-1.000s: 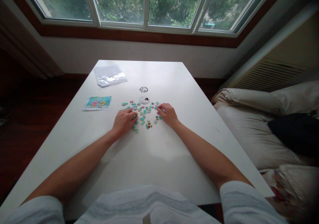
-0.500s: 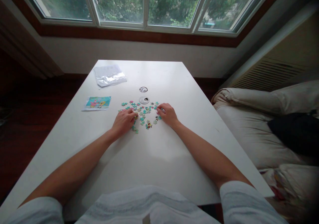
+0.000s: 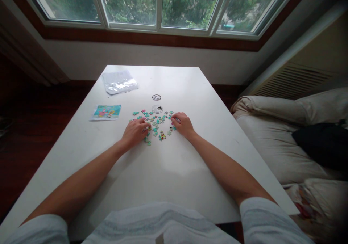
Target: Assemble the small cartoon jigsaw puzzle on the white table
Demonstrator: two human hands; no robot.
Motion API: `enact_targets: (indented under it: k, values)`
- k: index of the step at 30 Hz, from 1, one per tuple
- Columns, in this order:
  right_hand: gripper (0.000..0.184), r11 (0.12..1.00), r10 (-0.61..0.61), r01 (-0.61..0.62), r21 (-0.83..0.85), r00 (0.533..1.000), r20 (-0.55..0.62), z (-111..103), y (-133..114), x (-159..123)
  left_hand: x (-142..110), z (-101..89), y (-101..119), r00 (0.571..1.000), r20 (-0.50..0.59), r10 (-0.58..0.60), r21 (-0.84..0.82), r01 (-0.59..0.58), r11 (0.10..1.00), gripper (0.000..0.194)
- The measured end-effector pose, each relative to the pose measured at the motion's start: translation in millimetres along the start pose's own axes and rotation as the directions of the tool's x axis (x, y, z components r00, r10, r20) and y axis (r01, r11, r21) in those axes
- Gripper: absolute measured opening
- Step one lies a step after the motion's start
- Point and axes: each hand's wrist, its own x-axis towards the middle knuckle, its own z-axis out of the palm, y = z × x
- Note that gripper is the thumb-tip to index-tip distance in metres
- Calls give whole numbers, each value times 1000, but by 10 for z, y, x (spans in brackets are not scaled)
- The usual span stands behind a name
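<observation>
Many small jigsaw pieces (image 3: 155, 125), mostly turquoise with some pink and yellow, lie scattered between my hands on the white table. My left hand (image 3: 135, 131) rests over the left part of the scatter, its fingers curled and a small yellowish jigsaw piece at its fingertips. At the right edge of the pieces, my right hand (image 3: 183, 123) has thumb and fingers bent together. Whatever lies at those fingertips is too small to make out. A little cluster of yellow and red pieces (image 3: 162, 135) sits nearest to me, between the hands.
A colourful cartoon picture card (image 3: 106, 112) lies left of the pieces. Farther back is a clear plastic bag (image 3: 119, 82). Two round metal-rimmed inserts (image 3: 157, 109) are in the white table (image 3: 174, 179) beyond the pieces. A beige sofa (image 3: 261, 139) stands to the right.
The fingers of my left hand have shifted slightly over the pieces. My right hand stays in the same place.
</observation>
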Motion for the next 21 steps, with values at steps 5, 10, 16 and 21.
enact_targets:
  k: [5, 10, 16, 21]
  values:
    - [13, 1000, 14, -14, -6, 1000, 10, -3, -14, 2, 7, 9, -14, 1000, -6, 6, 5, -6, 1000, 24]
    - [13, 1000, 17, -17, -14, 1000, 13, -6, -19, 6, 12, 11, -16, 1000, 3, 17, 27, -18, 999, 21]
    - [13, 1000, 13, -13, -16, 1000, 11, 6, -1, 7, 26, -9, -1, 1000, -2, 10, -8, -10, 1000, 19]
    - [13, 1000, 5, -4, -12, 1000, 7, 10, 3, 2, 34, -10, 3, 1000, -5, -25, -73, 24, 997, 14]
